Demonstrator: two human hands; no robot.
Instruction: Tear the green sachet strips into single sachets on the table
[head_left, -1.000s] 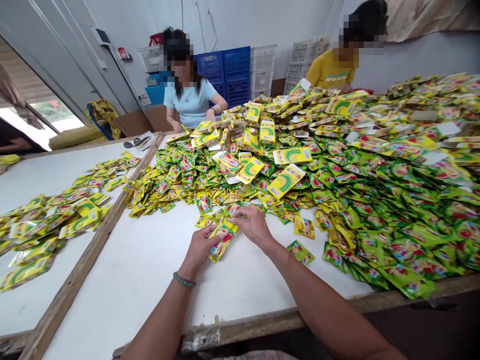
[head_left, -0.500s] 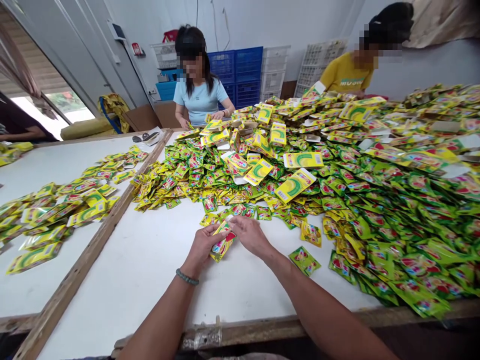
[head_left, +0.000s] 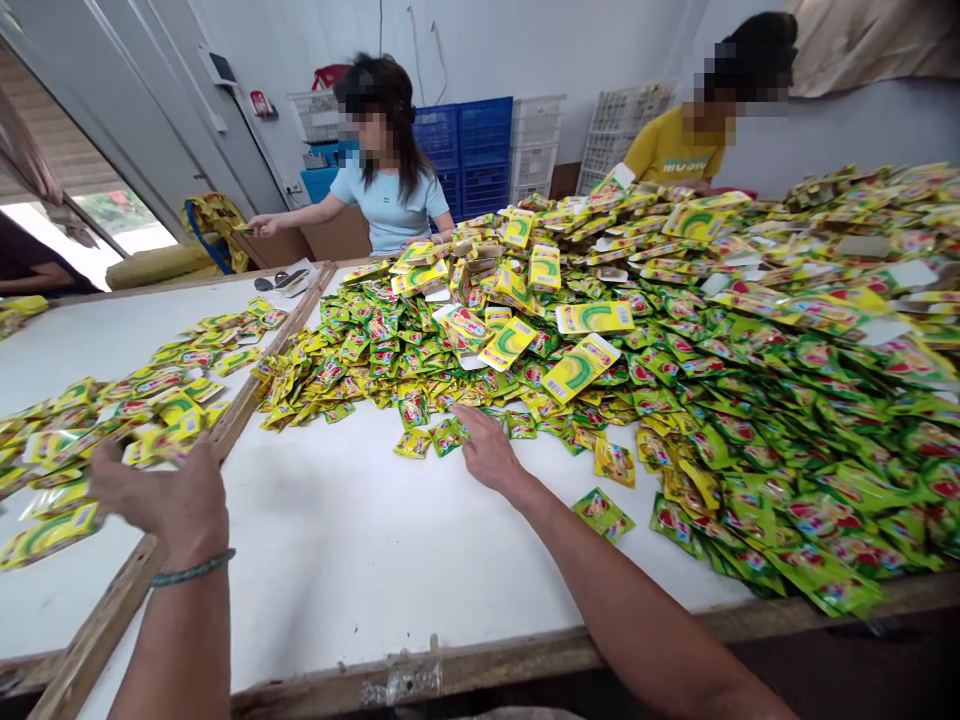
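My left hand (head_left: 161, 490) is over the wooden divider at the left, slightly blurred, its thumb and fingers spread with nothing between them. Beyond its fingers lies a spread of flat yellow boxes (head_left: 52, 535). My right hand (head_left: 486, 448) reaches to the near edge of the big heap, index finger stretched forward and the other fingers partly hidden. Small green sachets (head_left: 448, 437) lie right beside its fingertips, along with a yellow sachet (head_left: 412, 443). I cannot tell whether it touches them.
A wooden divider (head_left: 240, 418) splits the white table (head_left: 330, 560). Sachets and open yellow boxes (head_left: 580, 368) are heaped at the centre and right. One co-worker (head_left: 390, 205) stretches an arm leftward; another person (head_left: 675, 145) sits behind the heap. Stacked crates (head_left: 484, 150) stand behind.
My left hand has moved left across the divider and let go of the yellow box both hands were holding. My right hand has shifted to the sachets. The co-worker's arm has stretched out leftward.
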